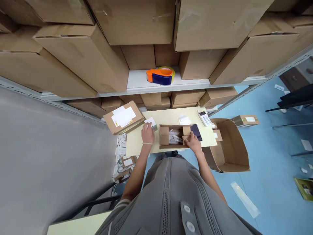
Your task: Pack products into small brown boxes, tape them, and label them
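Phone (196, 132) juts from fingertips of right hand (193, 143), over open carton (163, 135).

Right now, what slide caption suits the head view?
Left hand on a white box; right hand at an open carton by a phone.

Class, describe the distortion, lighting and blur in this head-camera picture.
Head view: wide lens bows the shelf edge and cardboard boxes; light soft and even, shadows faint; a blurred patch hides the top of the dark phone by the right hand.
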### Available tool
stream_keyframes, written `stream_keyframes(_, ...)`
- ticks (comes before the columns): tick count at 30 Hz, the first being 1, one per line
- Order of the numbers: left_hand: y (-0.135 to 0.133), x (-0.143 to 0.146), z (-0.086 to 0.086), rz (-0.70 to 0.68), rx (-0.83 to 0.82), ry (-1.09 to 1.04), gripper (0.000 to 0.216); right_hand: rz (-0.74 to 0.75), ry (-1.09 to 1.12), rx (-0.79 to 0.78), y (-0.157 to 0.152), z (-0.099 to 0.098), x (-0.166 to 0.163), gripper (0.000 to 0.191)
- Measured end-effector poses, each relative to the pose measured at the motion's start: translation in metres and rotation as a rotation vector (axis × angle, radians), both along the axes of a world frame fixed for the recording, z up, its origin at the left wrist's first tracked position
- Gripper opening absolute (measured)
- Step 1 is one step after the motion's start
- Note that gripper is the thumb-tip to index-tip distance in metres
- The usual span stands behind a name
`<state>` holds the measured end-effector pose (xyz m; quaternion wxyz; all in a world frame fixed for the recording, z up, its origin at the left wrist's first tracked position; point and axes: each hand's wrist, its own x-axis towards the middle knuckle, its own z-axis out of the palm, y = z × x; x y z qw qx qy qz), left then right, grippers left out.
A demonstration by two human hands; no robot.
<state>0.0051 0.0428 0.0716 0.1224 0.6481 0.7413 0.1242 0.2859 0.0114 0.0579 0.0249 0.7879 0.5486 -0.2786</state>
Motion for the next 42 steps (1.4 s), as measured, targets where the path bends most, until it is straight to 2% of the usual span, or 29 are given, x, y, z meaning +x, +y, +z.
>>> stream_keyframes(4,0.037,-0.003,-0.005,-0.062,-0.039,0.113,0.071,0.077,-0.132,0.008,0.007,0.009,-0.022,0.082)
stream_keyframes(7,0.048,-0.004,-0.013,-0.073,-0.116,0.131,0.076,0.088,-0.192,0.013,0.009,0.008,-0.032,0.088)
stream_keyframes(12,0.033,-0.002,-0.017,-0.072,-0.106,0.077,0.068,0.12,-0.218,0.02,0.01,0.005,-0.032,0.087)
stream_keyframes(15,0.011,-0.002,-0.01,0.041,-0.055,0.019,0.062,0.118,-0.2,0.01,0.014,0.004,-0.027,0.088)
stream_keyframes(19,-0.029,-0.007,0.019,0.249,0.074,-0.065,0.061,0.107,-0.17,-0.02,0.02,0.004,-0.026,0.092)
stream_keyframes(23,-0.071,-0.02,0.066,0.375,0.289,-0.169,0.064,0.11,-0.146,-0.053,0.023,0.006,-0.028,0.09)
stream_keyframes(25,-0.087,-0.028,0.09,0.432,0.346,-0.236,0.066,0.107,-0.114,-0.077,0.025,0.01,-0.027,0.087)
stream_keyframes(28,-0.099,-0.034,0.119,0.458,0.345,-0.344,0.069,0.087,-0.043,-0.104,0.029,0.016,-0.018,0.076)
stream_keyframes(30,-0.099,-0.032,0.129,0.42,0.31,-0.423,0.069,0.079,0.015,-0.108,0.031,0.019,-0.007,0.064)
stream_keyframes(33,-0.087,-0.014,0.128,0.301,0.241,-0.527,0.067,0.075,0.098,-0.072,0.031,0.017,0.013,0.05)
stream_keyframes(38,-0.061,0.036,0.099,0.094,0.105,-0.602,0.066,0.03,0.189,0.054,0.021,0.009,0.034,0.044)
stream_keyframes(42,-0.047,0.057,0.08,0.054,0.055,-0.541,0.067,0.051,0.124,0.059,0.013,0.01,0.026,0.049)
